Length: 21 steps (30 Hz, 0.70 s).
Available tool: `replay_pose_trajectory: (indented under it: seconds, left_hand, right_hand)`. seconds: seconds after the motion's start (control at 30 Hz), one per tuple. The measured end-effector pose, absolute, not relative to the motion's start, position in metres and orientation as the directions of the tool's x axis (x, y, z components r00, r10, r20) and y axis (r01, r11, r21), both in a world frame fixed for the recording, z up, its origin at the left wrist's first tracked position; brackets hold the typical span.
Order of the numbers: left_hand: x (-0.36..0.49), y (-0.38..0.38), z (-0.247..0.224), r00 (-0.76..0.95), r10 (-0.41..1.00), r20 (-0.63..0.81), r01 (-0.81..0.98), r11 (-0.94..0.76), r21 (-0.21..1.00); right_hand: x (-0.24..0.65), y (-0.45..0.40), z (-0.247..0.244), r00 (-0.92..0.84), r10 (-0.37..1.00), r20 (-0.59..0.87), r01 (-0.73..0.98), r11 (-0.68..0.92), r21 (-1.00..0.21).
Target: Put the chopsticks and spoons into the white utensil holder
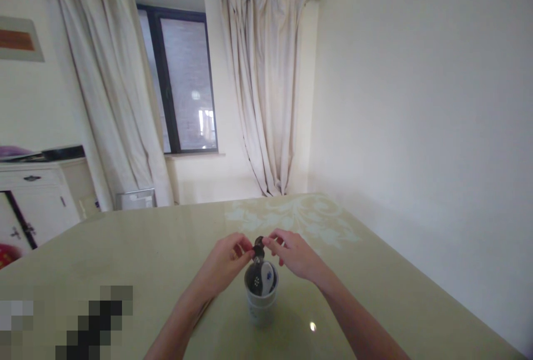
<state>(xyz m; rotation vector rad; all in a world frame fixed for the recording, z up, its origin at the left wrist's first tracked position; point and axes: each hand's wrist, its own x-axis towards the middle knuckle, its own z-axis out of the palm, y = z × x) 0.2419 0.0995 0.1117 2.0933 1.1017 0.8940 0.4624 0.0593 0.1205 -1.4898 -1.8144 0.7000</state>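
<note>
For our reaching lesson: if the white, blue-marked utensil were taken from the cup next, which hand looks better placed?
Probably the right hand: its lower fingers hang nearer the white utensil, on the right side of the cup. Both hands are at dark utensils, the left hand from the opposite side.

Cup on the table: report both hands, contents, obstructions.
Left hand and right hand at dark utensil ends above cup, grip unclear. Cup upright, white utensil with blue marks inside. Thin item beside left forearm, partly hidden.
</note>
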Motion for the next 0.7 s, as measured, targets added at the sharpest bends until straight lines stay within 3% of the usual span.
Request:
replay_pose_trajectory:
  seconds: [0.13, 0.2, 0.27, 0.33, 0.4, 0.5, 0.7]
  left_hand:
    - [0.216, 0.102, 0.136, 0.237, 0.887, 0.397, 0.164, -0.440, 0.883]
    - [0.199, 0.110, 0.139, 0.066, 0.917, 0.393, -0.010, -0.393, 0.919]
    - [0.183, 0.121, 0.133, -0.085, 0.935, 0.345, -0.068, -0.351, 0.934]
    - [0.171, 0.135, 0.117, -0.150, 0.934, 0.325, 0.021, -0.326, 0.945]
    - [0.165, 0.149, 0.096, -0.122, 0.945, 0.303, 0.230, -0.270, 0.935]
    - [0.166, 0.162, 0.063, -0.074, 0.969, 0.238, 0.529, -0.164, 0.833]
    - [0.173, 0.164, 0.022, -0.081, 0.979, 0.189, 0.711, -0.077, 0.699]
  right_hand:
    - [0.455, 0.060, 0.118, -0.108, 0.962, 0.252, 0.590, 0.266, -0.762]
    - [0.450, 0.061, 0.114, -0.097, 0.956, 0.277, 0.589, 0.280, -0.758]
    - [0.446, 0.062, 0.110, -0.083, 0.952, 0.296, 0.599, 0.285, -0.748]
    - [0.443, 0.065, 0.105, -0.072, 0.947, 0.312, 0.602, 0.291, -0.744]
    - [0.441, 0.067, 0.102, -0.062, 0.944, 0.323, 0.594, 0.295, -0.748]
    - [0.442, 0.069, 0.100, -0.046, 0.942, 0.334, 0.585, 0.296, -0.755]
    - [0.443, 0.069, 0.100, -0.040, 0.928, 0.372, 0.607, 0.318, -0.728]
